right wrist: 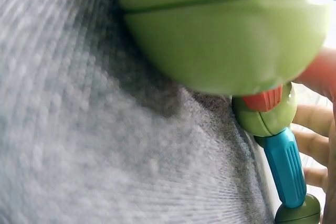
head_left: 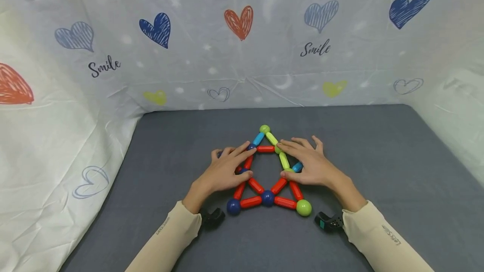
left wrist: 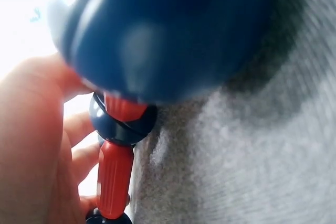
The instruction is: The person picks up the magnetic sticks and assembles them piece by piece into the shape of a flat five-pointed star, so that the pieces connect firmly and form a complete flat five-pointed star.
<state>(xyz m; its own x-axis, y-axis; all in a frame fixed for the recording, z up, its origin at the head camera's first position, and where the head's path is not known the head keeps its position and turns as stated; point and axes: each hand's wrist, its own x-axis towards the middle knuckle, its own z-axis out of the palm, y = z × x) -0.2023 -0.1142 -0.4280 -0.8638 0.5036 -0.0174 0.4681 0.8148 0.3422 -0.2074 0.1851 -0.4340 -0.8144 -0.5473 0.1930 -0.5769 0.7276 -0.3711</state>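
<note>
A flat star-like frame of plastic rods and balls lies on the grey cloth. Red rods (head_left: 251, 202) join a blue ball (head_left: 233, 207), a middle blue ball (head_left: 268, 198) and a green ball (head_left: 304, 207) along its near side; another green ball (head_left: 264, 129) tops the far point. My left hand (head_left: 224, 171) rests on its left side, thumb and fingertips at blue balls. On the right side, my right hand (head_left: 314, 165) touches green balls with spread fingers. Close up, the left wrist view has a large blue ball (left wrist: 168, 35), the right wrist view a green ball (right wrist: 226, 40).
Grey cloth (head_left: 272, 242) covers the table. White fabric (head_left: 272, 62) printed with hearts stands behind it and at both sides. A black wrist device (head_left: 213, 218) sits below the left wrist, and a similar device (head_left: 328, 221) below the right.
</note>
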